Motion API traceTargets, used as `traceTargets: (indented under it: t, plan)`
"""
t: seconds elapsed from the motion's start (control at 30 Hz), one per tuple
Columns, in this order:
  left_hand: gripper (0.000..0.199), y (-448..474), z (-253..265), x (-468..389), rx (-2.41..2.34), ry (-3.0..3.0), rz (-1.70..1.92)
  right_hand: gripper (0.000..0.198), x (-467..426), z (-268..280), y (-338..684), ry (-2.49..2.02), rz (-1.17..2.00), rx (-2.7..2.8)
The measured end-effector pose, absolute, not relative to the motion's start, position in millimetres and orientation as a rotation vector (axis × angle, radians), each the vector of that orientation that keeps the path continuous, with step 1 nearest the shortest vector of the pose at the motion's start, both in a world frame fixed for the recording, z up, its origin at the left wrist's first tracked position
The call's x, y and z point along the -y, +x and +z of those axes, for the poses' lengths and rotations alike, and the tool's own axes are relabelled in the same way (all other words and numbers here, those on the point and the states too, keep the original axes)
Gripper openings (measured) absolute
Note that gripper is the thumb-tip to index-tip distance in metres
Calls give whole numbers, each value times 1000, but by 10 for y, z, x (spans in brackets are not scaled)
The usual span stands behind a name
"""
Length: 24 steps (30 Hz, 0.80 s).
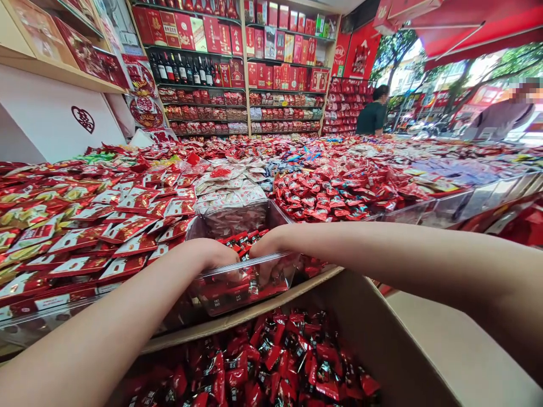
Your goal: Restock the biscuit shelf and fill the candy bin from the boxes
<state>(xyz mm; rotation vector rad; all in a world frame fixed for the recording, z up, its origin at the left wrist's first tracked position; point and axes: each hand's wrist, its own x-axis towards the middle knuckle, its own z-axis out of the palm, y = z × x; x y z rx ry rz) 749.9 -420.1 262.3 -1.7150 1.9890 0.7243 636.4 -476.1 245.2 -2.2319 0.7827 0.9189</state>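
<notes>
Both my hands reach down into a clear plastic bin on the candy display. My left hand and my right hand are side by side inside it, fingers curled down among small red-and-black wrapped candies. The fingertips are hidden behind the bin's front wall, so what each hand grips is unclear. Just below my arms, an open cardboard box holds a heap of the same red wrapped candies.
A wide display of red packaged sweets spreads left, right and back, with white packets behind the bin. Shelves of red gift boxes and bottles line the back wall. Two other people stand at the far right.
</notes>
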Motion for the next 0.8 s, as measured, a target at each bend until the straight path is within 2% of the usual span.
traceTargets:
  t: [0.13, 0.3, 0.5, 0.67, 0.8]
  plan:
    - [34, 7458, 2657, 4189, -1839, -1656, 800, 34, 4708, 2474, 6336, -2204, 830, -788]
    - [33, 7434, 2677, 4213, -1843, -1592, 828, 32, 4769, 2449, 6346, -2265, 903, -797]
    - [33, 7451, 2664, 4238, -1853, -1545, 875, 39, 4795, 2484, 6361, -2378, 900, -673]
    - [25, 7461, 2655, 4255, -1919, -1544, 885, 40, 4833, 2488, 6376, -2434, 812, -628]
    - [26, 7489, 2600, 4286, -1940, -1543, 909, 43, 4949, 2436, 6411, -2387, 892, -523]
